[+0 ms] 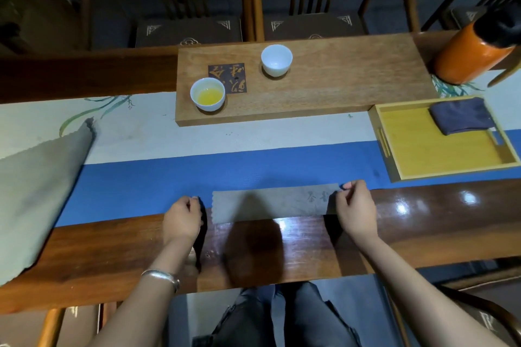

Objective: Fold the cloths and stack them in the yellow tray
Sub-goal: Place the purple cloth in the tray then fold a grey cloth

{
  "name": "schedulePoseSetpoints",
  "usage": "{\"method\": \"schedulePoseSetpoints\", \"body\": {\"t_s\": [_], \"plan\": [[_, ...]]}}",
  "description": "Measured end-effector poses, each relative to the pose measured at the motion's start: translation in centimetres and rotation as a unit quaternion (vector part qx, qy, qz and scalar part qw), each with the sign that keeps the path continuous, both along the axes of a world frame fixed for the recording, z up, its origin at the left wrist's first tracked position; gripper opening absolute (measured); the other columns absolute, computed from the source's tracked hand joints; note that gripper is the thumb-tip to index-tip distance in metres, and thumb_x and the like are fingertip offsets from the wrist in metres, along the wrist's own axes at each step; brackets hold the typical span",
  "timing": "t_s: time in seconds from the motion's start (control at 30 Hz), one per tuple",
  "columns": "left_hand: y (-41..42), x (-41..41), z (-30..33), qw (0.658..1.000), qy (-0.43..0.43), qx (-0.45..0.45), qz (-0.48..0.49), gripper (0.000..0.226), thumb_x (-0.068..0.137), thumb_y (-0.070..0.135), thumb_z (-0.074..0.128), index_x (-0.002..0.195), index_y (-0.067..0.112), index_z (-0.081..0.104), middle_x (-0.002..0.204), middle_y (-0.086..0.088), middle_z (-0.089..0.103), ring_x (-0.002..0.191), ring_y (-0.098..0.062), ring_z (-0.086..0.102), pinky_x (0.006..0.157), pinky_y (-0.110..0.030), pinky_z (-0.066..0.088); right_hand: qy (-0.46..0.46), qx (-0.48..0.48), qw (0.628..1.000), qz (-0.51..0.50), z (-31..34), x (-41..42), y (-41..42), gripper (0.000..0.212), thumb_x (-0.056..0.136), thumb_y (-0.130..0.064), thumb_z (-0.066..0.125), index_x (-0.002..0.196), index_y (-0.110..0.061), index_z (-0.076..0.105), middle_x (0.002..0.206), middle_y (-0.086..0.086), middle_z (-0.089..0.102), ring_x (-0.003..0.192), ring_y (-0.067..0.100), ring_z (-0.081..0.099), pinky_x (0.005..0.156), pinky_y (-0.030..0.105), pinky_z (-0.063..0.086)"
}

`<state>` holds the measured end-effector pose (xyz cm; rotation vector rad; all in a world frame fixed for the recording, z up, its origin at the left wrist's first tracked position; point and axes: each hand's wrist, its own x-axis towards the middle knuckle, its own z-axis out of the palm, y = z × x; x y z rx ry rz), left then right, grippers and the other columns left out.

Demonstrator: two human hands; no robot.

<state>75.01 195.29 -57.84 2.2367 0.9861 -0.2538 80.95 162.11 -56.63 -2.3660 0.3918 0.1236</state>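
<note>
Head view. A grey cloth point(270, 204), folded into a long narrow strip, lies across the near edge of the blue runner point(158, 180) and overlaps the glossy wooden table point(423, 225). Faint characters show near its right end.

The right hand point(355, 205) pinches the strip's right end between thumb and fingertips, the other fingers curled. The left hand point(183, 218) sits just beside the strip's scalloped left end, fingers curled; whether it has hold of the cloth cannot be told (a dark shadow hides the contact). A silver bangle point(163, 276) circles the left wrist.

The yellow tray point(434, 149) rests at right on the runner, well apart from the strip. A folded dark cloth point(462, 117) lies in its far right corner.

A second grey cloth point(36, 191), unfolded, lies at far left, draped over runner and table.

Beyond the runner's white band stands a wooden board point(338, 84) carrying two white cups: one point(208, 94) holds yellow liquid, the other point(276, 60) looks empty. An orange flask point(476, 51) with a dark top stands at far right behind the tray. Wooden chairs point(191, 28) face the table's far side.
</note>
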Motion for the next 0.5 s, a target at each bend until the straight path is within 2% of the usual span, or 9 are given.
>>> {"method": "schedulePoseSetpoints", "body": {"t_s": [0.07,0.13,0.2,0.3,0.33,0.4,0.5], "plan": [[-0.1,-0.5,0.5,0.998,0.045,-0.012,-0.03,0.046,0.098,0.041,0.038,0.08,0.007,0.064,0.084,-0.014,0.072,0.082,-0.034,0.067,0.08,-0.042,0.054,-0.036,-0.024,0.998,0.052,1.3,-1.5,1.4,0.003,0.089,-0.011,0.053,0.089,-0.013,0.052,0.088,0.005,0.058,0.082,0.024,0.054,0.067,0.032,0.04],[-0.9,-0.8,1.2,0.991,0.099,0.012,-0.085,0.056,0.096,0.052,0.035,0.075,0.009,0.065,0.082,-0.015,0.072,0.081,-0.034,0.067,0.078,-0.04,0.054,-0.07,-0.082,0.987,0.121,2.0,-3.2,3.6,0.008,0.087,-0.01,0.055,0.095,-0.011,0.057,0.092,0.006,0.059,0.088,0.026,0.052,0.079,0.038,0.043],[-2.1,-0.7,1.7,0.99,0.101,0.007,-0.099,0.061,0.093,0.056,0.038,0.071,0.006,0.066,0.079,-0.017,0.071,0.08,-0.035,0.066,0.075,-0.039,0.053,-0.047,-0.031,0.981,0.183,2.4,-4.6,6.2,0.019,0.086,-0.008,0.055,0.104,-0.01,0.058,0.102,0.006,0.06,0.099,0.024,0.053,0.089,0.035,0.041],[-3.3,0.1,1.5,0.996,0.055,-0.072,-0.021,0.051,0.088,0.046,0.056,0.059,0.004,0.056,0.075,-0.022,0.07,0.078,-0.036,0.067,0.073,-0.042,0.05,0.036,0.059,0.968,0.242,2.3,-5.1,9.4,0.034,0.088,-0.011,0.054,0.122,-0.01,0.052,0.122,0.007,0.056,0.117,0.021,0.05,0.1,0.026,0.035],[-3.5,0.4,1.3,0.994,0.044,-0.1,0.014,0.043,0.086,0.04,0.062,0.062,0.005,0.055,0.08,-0.024,0.07,0.081,-0.036,0.067,0.075,-0.043,0.051,0.046,0.062,0.966,0.249,2.1,-4.9,9.9,0.038,0.088,-0.013,0.053,0.126,-0.009,0.05,0.126,0.008,0.054,0.12,0.021,0.048,0.102,0.026,0.034],[-3.8,0.8,1.4,0.987,0.036,-0.14,0.076,0.034,0.081,0.032,0.071,0.086,0.002,0.056,0.098,-0.025,0.068,0.092,-0.035,0.067,0.084,-0.044,0.052,0.054,0.062,0.966,0.246,1.9,-4.2,10.3,0.042,0.087,-0.013,0.054,0.128,-0.007,0.047,0.129,0.01,0.053,0.122,0.022,0.048,0.103,0.027,0.033],[-3.7,0.9,1.6,0.971,0.04,-0.181,0.153,0.047,0.079,0.016,0.073,0.112,-0.009,0.05,0.114,-0.033,0.06,0.105,-0.041,0.06,0.092,-0.044,0.048,0.078,0.072,0.97,0.221,1.5,-3.6,9.7,0.04,0.088,-0.011,0.054,0.126,-0.003,0.046,0.129,0.013,0.054,0.122,0.025,0.049,0.103,0.03,0.035]]}}
